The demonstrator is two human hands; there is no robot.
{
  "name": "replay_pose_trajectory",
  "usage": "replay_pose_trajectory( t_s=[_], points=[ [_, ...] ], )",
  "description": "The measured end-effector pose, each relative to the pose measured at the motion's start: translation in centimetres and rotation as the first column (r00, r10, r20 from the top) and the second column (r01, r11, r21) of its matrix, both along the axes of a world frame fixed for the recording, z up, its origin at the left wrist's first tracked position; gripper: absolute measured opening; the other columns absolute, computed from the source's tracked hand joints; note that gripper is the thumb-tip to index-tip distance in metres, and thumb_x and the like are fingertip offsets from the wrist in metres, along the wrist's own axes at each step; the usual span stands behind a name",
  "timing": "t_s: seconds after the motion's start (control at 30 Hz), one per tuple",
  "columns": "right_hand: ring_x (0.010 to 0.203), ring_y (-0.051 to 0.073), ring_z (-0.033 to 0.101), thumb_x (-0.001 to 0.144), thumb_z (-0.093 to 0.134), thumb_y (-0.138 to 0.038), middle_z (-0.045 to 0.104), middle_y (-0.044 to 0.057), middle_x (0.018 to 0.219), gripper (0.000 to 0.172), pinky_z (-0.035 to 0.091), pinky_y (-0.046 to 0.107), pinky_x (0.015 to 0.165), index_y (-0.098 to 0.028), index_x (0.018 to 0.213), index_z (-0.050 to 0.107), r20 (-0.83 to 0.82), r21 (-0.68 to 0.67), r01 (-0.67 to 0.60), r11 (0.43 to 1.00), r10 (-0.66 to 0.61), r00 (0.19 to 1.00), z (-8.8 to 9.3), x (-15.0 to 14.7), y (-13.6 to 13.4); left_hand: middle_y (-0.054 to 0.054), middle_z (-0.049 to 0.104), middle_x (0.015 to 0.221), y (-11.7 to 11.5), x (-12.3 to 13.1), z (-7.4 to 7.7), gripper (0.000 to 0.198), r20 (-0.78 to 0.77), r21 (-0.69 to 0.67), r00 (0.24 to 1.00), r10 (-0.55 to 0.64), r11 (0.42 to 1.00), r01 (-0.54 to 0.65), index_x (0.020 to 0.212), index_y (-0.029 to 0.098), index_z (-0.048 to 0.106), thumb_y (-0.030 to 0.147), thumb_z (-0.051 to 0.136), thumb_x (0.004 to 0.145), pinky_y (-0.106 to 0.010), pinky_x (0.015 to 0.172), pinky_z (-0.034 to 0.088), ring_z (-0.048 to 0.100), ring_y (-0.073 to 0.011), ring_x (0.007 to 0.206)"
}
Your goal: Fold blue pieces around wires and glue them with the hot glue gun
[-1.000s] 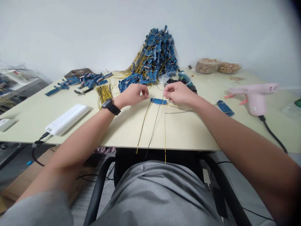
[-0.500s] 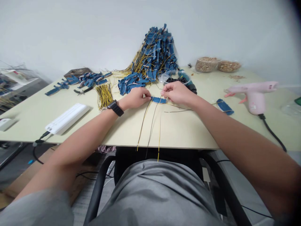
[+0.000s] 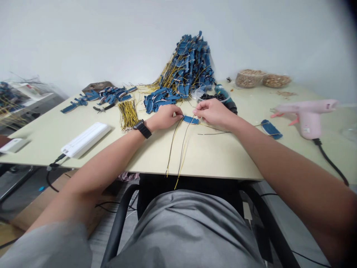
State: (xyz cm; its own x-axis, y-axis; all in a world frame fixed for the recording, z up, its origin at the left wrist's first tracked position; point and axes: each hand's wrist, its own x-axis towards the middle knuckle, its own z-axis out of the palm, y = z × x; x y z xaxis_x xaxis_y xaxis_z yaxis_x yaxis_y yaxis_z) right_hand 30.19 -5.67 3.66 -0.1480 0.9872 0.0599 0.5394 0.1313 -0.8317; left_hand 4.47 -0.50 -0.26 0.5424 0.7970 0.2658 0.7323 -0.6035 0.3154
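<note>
A small curved blue piece lies on the table between my hands. My left hand is closed in a pinch at its left end, where thin black and yellow wires run down towards the table's front edge. My right hand pinches a second pair of wires just above the piece's right side; these also trail over the front edge. The fingertips hide exactly where the wires meet the piece. Another thin dark wire lies on the table below my right wrist.
Behind my hands rises a tall heap of wired blue pieces. A bundle of yellow and black wires, pliers and a white power strip lie left. A pink glue gun and a blue piece lie right.
The right-hand wires hung apart before; now they lie close together and their lower ends have swung left. Both hands keep their pinch at the blue piece. The whole view has shifted slightly.
</note>
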Motion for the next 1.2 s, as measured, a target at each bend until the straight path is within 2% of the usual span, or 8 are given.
replay_pose_trajectory(
  t_s=[0.33,0.5,0.57,0.63,0.77,0.93,1.07,1.2],
  points=[
    [0.063,0.012,0.037,0.106,0.082,0.001,0.052,-0.004,0.064,0.041,0.025,0.037,0.065,-0.019,0.072,0.072,-0.126,-0.069,-0.008,0.998,-0.001,0.992,0.2,-0.6,-0.6,-0.014,0.094,0.123,0.8,-0.6,-0.3,0.027,-0.024,0.023,0.999,0.025,0.999,-0.024,0.124,0.019,0.097,0.025,0.071,0.117,-0.043,0.097,0.051,0.078,-0.0294,0.107],
    [0.06,0.014,0.037,0.104,0.08,0.001,0.05,-0.003,0.061,0.037,0.024,0.037,0.064,-0.02,0.074,0.077,-0.172,-0.076,-0.015,0.997,0.002,0.985,0.2,-0.5,-0.3,-0.015,0.094,0.136,0.8,-0.7,0.1,0.034,0.069,0.053,0.996,0.051,0.997,-0.054,0.144,0.019,0.09,0.019,0.074,0.114,-0.044,0.105,0.054,0.08,-0.0306,0.116],
    [0.059,0.014,0.037,0.105,0.082,-0.001,0.05,-0.003,0.061,0.038,0.024,0.038,0.064,-0.021,0.074,0.077,-0.183,-0.067,-0.014,0.998,0.002,0.983,0.1,-0.4,-0.2,-0.015,0.093,0.136,0.4,-0.5,0.5,0.027,0.138,0.072,0.99,0.01,0.997,-0.02,0.137,0.019,0.089,0.021,0.077,0.113,-0.043,0.105,0.055,0.078,-0.0297,0.115],
    [0.058,0.013,0.037,0.106,0.083,-0.001,0.051,-0.003,0.061,0.04,0.024,0.037,0.063,-0.021,0.073,0.075,-0.196,-0.068,-0.013,0.998,0.0,0.981,0.0,-0.5,-0.2,-0.013,0.092,0.123,-0.2,-0.1,1.0,0.018,0.197,0.037,0.98,-0.04,0.999,0.034,0.119,0.019,0.089,0.033,0.078,0.116,-0.042,0.099,0.054,0.074,-0.0271,0.105],
    [0.057,0.012,0.037,0.106,0.083,-0.001,0.052,-0.004,0.062,0.041,0.024,0.036,0.061,-0.022,0.072,0.072,-0.22,-0.096,0.0,0.995,-0.021,0.975,0.0,-0.8,-0.4,-0.008,0.087,0.097,-1.7,1.0,1.1,0.039,0.291,-0.155,0.953,-0.083,0.979,0.133,0.098,0.019,0.089,0.05,0.077,0.118,-0.04,0.092,0.053,0.07,-0.0231,0.092],
    [0.056,0.012,0.037,0.109,0.081,-0.001,0.052,-0.004,0.062,0.042,0.024,0.036,0.06,-0.021,0.073,0.072,-0.222,-0.103,0.008,0.995,-0.031,0.975,0.1,-1.0,-0.8,-0.01,0.095,0.106,-2.5,2.0,0.6,0.031,0.389,-0.231,0.917,-0.088,0.954,0.189,0.091,0.019,0.09,0.04,0.081,0.112,-0.039,0.1,0.061,0.082,-0.0238,0.101],
    [0.055,0.012,0.038,0.113,0.078,-0.002,0.053,-0.003,0.062,0.042,0.024,0.037,0.06,-0.021,0.076,0.073,-0.223,-0.109,-0.013,0.994,-0.011,0.975,0.0,-1.0,-0.8,-0.008,0.091,0.097,-2.6,2.0,0.7,0.029,0.358,-0.207,0.931,-0.066,0.967,0.148,0.087,0.019,0.086,0.033,0.079,0.111,-0.038,0.094,0.06,0.078,-0.0221,0.093],
    [0.056,0.012,0.04,0.116,0.076,-0.004,0.055,-0.003,0.066,0.039,0.024,0.037,0.059,-0.021,0.081,0.075,-0.22,-0.124,-0.035,0.992,0.007,0.976,-0.3,-1.0,-0.6,-0.009,0.092,0.099,-2.6,1.7,1.1,0.03,0.366,-0.237,0.928,-0.066,0.958,0.161,0.085,0.019,0.083,0.031,0.076,0.111,-0.039,0.097,0.06,0.078,-0.0223,0.095]
  ],
)
